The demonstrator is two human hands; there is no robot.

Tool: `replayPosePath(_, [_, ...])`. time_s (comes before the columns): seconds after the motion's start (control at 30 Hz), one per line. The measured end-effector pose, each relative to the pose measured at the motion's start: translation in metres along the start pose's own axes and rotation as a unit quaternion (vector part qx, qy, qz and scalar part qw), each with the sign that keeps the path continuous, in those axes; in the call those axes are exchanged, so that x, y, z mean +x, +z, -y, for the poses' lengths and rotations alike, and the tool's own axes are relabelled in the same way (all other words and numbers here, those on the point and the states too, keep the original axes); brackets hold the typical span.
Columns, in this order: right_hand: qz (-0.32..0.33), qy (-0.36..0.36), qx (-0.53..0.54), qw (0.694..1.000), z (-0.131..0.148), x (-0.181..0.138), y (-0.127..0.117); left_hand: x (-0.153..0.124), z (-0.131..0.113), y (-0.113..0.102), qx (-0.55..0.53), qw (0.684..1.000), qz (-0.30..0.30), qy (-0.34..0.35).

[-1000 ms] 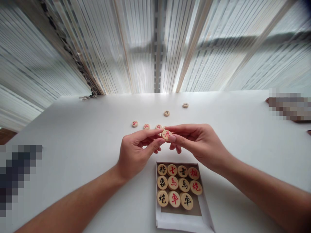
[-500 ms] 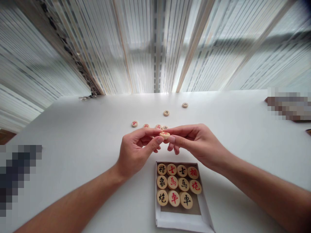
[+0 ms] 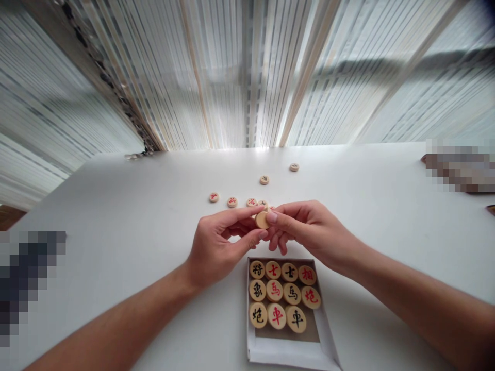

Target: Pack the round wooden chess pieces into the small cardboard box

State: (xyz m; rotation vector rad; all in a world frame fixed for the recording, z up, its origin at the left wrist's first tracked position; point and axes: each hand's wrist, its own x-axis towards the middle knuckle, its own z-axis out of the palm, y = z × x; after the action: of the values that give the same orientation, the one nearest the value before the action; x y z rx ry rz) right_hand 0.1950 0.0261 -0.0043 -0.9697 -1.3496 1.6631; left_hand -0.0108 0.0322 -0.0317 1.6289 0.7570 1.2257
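Note:
A round wooden chess piece [image 3: 262, 220] is pinched between both my hands above the white table [image 3: 127, 226], its blank side turned toward me. My left hand [image 3: 218, 246] grips it with thumb and forefinger from the left. My right hand [image 3: 309, 232] grips it from the right. Just below them sits a shallow white box [image 3: 327, 335] holding several wooden pieces [image 3: 274, 291] with red and black characters, laid in rows.
Several loose pieces [image 3: 232, 201] lie on the table beyond my hands, two more [image 3: 264, 180] farther back. White vertical blinds [image 3: 247, 72] hang behind the table. Blurred patches sit at the left edge and far right.
The piece has turned over in my fingers: its red character faced me a second ago, now the blank side shows. Both hands dropped slightly toward the box.

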Motion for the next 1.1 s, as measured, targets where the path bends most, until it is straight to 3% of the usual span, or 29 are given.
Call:
replayPosePath(0.43, [-0.056, 0.054, -0.026, 0.997, -0.0061, 0.0001, -0.0018, 0.002, -0.0057, 0.0048, -0.001, 0.997, 0.067, 0.043])
replayPosePath(0.77, [0.007, 0.047, 0.09, 0.995, -0.0023, -0.0025, -0.003, 0.0006, -0.0013, -0.0011, -0.084, 0.994, 0.053, -0.047])
replayPosePath(1.1, [0.003, 0.059, 0.089, 0.994, -0.0019, -0.001, -0.003, 0.0021, -0.004, 0.0013, -0.103, 0.992, 0.051, -0.046])
